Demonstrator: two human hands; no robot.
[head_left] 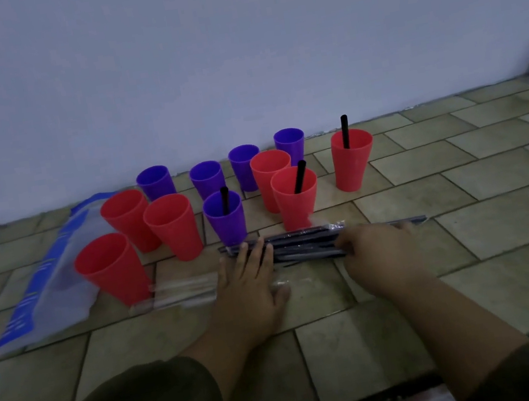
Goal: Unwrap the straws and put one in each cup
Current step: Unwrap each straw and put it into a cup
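Straws in clear wrappers lie in a bundle on the tiled floor, just in front of the cluster of cups and running left to right. Both forearms reach forward from the near edge of the floor, each in a dark sleeve pushed back from the wrist.

Left hand lies palm down, fingers spread and nearly straight, with the fingertips resting on the left end of the bundle and the thumb stretched out to the right on the tile. It presses rather than grips; nothing is enclosed in it.

Right hand is turned knuckles up over the right part of the bundle, fingers curled down and inward onto the straws. Whether it pinches one straw or only rests on them cannot be told, since the fingertips are hidden under the hand. One wrapped end sticks out beyond it to the right.

Three cups already carry a black straw: a purple cup just behind the bundle, a red cup beside it, and a lone red cup further right, nearer the wall. Empty clear wrappers lie left of the left hand, beside a blue and clear plastic bag.
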